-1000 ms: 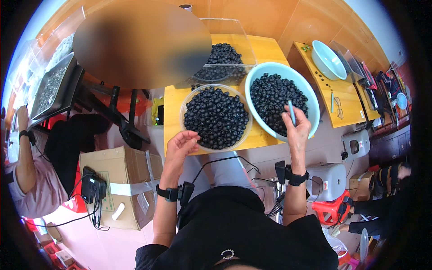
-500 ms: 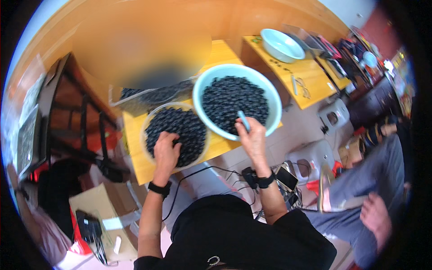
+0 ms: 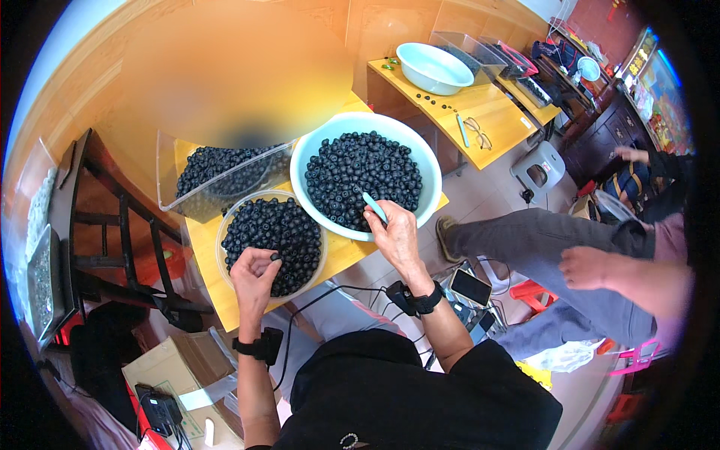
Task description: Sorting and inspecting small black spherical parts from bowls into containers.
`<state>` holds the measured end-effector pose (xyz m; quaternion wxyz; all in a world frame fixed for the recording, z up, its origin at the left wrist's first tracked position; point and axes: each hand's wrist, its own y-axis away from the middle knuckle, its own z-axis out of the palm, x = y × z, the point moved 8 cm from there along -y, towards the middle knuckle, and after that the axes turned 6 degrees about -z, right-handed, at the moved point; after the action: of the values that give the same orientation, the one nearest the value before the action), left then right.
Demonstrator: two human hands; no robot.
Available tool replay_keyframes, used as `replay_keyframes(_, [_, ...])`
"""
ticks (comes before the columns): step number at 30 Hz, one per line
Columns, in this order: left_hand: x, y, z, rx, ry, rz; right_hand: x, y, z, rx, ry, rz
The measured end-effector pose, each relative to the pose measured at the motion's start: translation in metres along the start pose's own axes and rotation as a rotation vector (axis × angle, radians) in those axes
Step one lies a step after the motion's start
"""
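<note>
My left hand pinches one dark round berry at the near rim of a pale round bowl heaped with dark berries. My right hand holds a thin light-blue tool over the near edge of a large white basin, also full of dark berries. Both bowls stand side by side on a small yellow table. Behind the pale bowl, a clear plastic bin holds more berries. Each wrist wears a black band with a cable.
A second yellow table at the back right carries an empty white basin, glasses and a pen. Another person sits to my right, their hand over grey trousers. A white stool, a cardboard box and a dark rack stand around.
The view has swung so the tables sit higher and left. My left hand has come off the berry heap to the bowl's near rim with one berry. A seated person now shows at right.
</note>
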<state>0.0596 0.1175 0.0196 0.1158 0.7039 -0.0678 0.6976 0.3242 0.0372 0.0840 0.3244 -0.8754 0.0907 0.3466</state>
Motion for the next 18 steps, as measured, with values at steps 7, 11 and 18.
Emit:
replay_keyframes(7, [-0.001,0.033,-0.015,-0.083,0.472,-0.169,-0.015,0.002,-0.004,-0.05,-0.091,0.025])
replay_keyframes(11, [-0.012,0.052,-0.023,-0.082,0.613,-0.236,-0.053,0.017,0.012,-0.205,-0.227,-0.043])
replay_keyframes(18, [-0.016,0.054,0.017,-0.275,0.859,-0.302,-0.078,0.052,0.041,-0.392,-0.346,-0.136])
